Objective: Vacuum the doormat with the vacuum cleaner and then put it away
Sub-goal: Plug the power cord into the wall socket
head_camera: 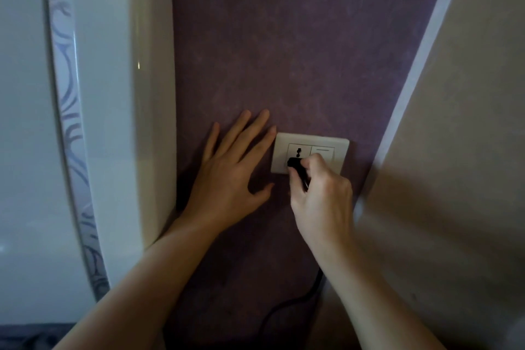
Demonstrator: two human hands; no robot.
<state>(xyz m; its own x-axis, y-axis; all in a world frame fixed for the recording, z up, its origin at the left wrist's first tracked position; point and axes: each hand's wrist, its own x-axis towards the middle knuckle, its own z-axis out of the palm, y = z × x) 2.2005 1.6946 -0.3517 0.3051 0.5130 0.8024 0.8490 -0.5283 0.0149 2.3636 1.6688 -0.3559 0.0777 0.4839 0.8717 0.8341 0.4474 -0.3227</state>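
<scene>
Black plug [295,165], head view: your right hand [321,193] pinches it at the lower holes of the white socket plate [312,140], its cord [284,307] trailing down toward you. Your left hand [230,173], fingers straight, lies flat on the purple wall [284,51] just left of the plate, likely as a brace. Whether the pins are seated is hidden; vacuum cleaner and doormat are out of frame.

Dim, mottled purple wall [284,51] between a glossy white swirl-patterned unit [108,94] and a beige panel [454,122].
</scene>
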